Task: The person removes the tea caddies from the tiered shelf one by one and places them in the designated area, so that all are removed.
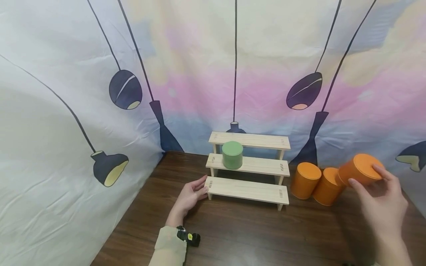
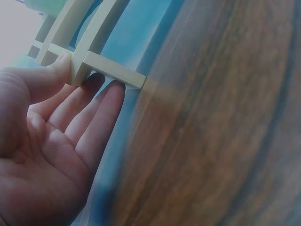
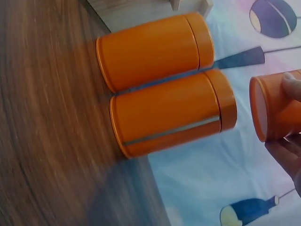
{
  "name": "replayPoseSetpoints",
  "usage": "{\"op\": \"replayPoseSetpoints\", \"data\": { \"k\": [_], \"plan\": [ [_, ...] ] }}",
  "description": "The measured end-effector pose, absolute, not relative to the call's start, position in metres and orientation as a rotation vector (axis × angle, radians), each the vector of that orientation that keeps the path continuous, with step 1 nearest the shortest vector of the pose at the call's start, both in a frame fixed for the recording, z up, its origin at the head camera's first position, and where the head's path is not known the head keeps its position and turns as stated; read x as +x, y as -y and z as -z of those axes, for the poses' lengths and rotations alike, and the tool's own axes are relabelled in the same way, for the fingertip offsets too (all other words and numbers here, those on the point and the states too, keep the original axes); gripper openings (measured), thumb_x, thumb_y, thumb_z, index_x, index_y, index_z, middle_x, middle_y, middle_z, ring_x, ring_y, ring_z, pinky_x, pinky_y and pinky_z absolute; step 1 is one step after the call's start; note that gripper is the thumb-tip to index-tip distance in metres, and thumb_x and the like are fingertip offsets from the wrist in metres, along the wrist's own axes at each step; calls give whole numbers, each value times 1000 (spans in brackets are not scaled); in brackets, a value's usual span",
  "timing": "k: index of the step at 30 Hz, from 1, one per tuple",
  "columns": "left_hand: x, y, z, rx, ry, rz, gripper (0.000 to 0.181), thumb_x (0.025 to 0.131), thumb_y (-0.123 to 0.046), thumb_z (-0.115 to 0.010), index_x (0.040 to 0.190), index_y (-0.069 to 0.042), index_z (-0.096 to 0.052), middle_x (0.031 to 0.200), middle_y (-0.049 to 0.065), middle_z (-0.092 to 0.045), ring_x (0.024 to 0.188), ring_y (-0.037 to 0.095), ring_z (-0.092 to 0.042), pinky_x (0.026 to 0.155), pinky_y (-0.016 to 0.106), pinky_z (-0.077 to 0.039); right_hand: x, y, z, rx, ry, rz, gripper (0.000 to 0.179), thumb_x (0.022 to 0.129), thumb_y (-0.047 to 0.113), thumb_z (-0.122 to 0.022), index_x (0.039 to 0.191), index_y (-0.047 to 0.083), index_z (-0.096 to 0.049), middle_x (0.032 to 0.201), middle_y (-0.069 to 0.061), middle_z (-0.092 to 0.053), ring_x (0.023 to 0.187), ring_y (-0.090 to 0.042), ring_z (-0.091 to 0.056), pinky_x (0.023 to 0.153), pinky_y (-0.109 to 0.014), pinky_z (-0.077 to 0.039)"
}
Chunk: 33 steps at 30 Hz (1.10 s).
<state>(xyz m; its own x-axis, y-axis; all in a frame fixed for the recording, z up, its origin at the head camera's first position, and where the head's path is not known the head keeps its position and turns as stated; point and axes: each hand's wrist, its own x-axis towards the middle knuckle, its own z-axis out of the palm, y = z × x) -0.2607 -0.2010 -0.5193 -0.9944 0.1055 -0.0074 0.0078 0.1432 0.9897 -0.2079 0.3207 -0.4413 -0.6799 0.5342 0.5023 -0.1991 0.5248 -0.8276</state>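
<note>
- Right hand (image 1: 382, 201) clasps an orange cylindrical canister (image 1: 361, 170), tilted over the brown wooden tabletop (image 1: 246, 236), toward its far right corner.
- Left hand (image 1: 188, 197) pinches the pale wooden three-step stand (image 1: 246, 189), front left.
- Step seems carrying; next calls for levelling.

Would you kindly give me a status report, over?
Right hand holding one orange cylindrical can aloft. Left hand gripping pale wooden three-step stand, left end. Two more orange cylindrical cans beside it; green cylindrical tin occupying middle step.
</note>
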Motion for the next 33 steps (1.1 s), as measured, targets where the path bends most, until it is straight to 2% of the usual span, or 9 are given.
{"op": "replayPoseSetpoints", "data": {
  "k": [7,10,14,19,22,23,25,29,33],
  "plan": [
    [-260,201,519,131,-2315,-2007,55,107,-8,-65,159,-1,-48,154,25,-55,133,33,-63,102,44,-58,-211,-340,452,-399,1960,-1235,73,97,1,-77,159,26,-47,164,-4,-48,140,-4,-51,113,-20,-44],
    [-260,201,520,134,-2314,-2008,55,107,-8,-65,159,1,-48,154,25,-56,133,34,-63,102,44,-58,-210,-345,455,-464,1963,-1271,71,98,5,-77,159,27,-47,163,-7,-50,139,-1,-52,113,-20,-44],
    [-260,201,520,129,-2318,-2006,55,107,-8,-65,159,1,-47,154,24,-55,133,33,-63,102,44,-58,-209,-352,461,-618,2045,-1235,70,97,18,-81,158,30,-50,162,-5,-51,135,3,-53,116,-19,-42],
    [-260,201,520,115,-2320,-2008,55,107,-8,-64,159,0,-48,154,24,-56,133,33,-63,102,45,-58,-211,-361,465,-727,2225,-1136,75,95,31,-83,161,20,-49,164,-12,-48,144,-23,-51,127,-40,-33],
    [-261,200,521,109,-2320,-2008,55,107,-7,-65,159,-1,-48,154,23,-56,133,33,-64,102,45,-58,-212,-368,469,-693,2379,-1104,81,94,38,-84,162,14,-46,159,-23,-51,133,-37,-53,122,-53,-38],
    [-261,200,521,110,-2323,-2006,55,107,-8,-65,159,-1,-48,153,23,-56,132,33,-64,102,45,-58,-212,-370,471,-671,2431,-1091,83,94,39,-84,162,12,-46,156,-27,-52,128,-40,-54,116,-57,-42],
    [-260,200,521,112,-2328,-2004,55,107,-8,-65,159,-1,-48,154,23,-56,132,33,-64,102,46,-58,-213,-374,474,-609,2528,-1068,87,94,43,-83,162,7,-43,155,-32,-49,131,-49,-49,108,-65,-43],
    [-260,201,520,112,-2335,-2001,55,107,-8,-66,159,-3,-50,154,23,-56,132,33,-64,102,45,-59,-216,-379,481,-520,2632,-1029,93,94,50,-82,160,-2,-41,150,-40,-48,130,-58,-44,95,-71,-43],
    [-260,201,520,118,-2337,-2001,54,107,-7,-65,159,-3,-50,154,23,-56,132,33,-64,101,44,-59,-218,-383,486,-519,2677,-1008,97,93,53,-82,159,-5,-40,151,-41,-46,129,-60,-42,95,-72,-43]
  ]
}}
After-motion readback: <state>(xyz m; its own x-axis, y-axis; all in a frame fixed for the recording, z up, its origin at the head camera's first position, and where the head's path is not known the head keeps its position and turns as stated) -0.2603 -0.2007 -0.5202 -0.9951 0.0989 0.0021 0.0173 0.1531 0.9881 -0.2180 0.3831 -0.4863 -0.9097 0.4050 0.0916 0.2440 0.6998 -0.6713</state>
